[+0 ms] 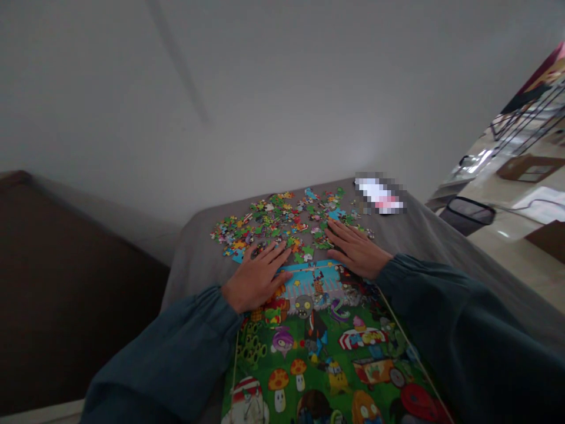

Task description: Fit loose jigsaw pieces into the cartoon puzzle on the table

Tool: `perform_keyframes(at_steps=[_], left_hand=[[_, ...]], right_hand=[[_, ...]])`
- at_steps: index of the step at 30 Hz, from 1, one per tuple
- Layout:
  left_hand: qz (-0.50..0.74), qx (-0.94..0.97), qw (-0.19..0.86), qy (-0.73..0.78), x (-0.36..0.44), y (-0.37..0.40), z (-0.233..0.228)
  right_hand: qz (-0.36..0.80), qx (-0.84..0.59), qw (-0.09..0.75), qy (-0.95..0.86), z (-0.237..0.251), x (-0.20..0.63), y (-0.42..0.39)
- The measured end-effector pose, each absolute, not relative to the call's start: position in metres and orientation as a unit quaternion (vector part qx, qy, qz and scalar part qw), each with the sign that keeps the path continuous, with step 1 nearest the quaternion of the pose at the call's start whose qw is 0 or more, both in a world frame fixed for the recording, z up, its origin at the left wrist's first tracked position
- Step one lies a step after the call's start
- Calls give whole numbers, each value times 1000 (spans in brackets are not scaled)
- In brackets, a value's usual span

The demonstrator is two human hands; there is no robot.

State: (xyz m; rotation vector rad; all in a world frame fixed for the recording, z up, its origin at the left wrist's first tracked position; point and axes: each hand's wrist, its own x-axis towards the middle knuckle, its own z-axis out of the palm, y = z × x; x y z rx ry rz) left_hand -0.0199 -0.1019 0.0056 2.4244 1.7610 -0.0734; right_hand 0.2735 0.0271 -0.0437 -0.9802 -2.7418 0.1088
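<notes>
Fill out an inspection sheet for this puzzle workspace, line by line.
Surface: grey cloth over the table.
Job's things: colourful cartoon puzzle board near the person; loose puzzle pieces scattered beyond it.
Clutter: a blurred white and pink item at the far right corner.
Grippers: left hand and right hand lie flat, fingers spread, at the board's far edge, touching pieces.
Cables: nothing seen.
Surroundings: white wall; dark bin on the floor to the right.

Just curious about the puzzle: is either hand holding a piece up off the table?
No, both the left hand and right hand lie flat, palms down, on the loose pieces.
</notes>
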Motion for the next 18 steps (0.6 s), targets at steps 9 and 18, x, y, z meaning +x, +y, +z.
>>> perform_keyframes(at_steps=[9,18], left_hand=[[27,789,37,612,-36,-94,12],[-19,716,43,697,-69,-69,2]], right_hand=[[77,-280,99,-952,-34,271,16],[70,-284,124,-948,-30,265,17]])
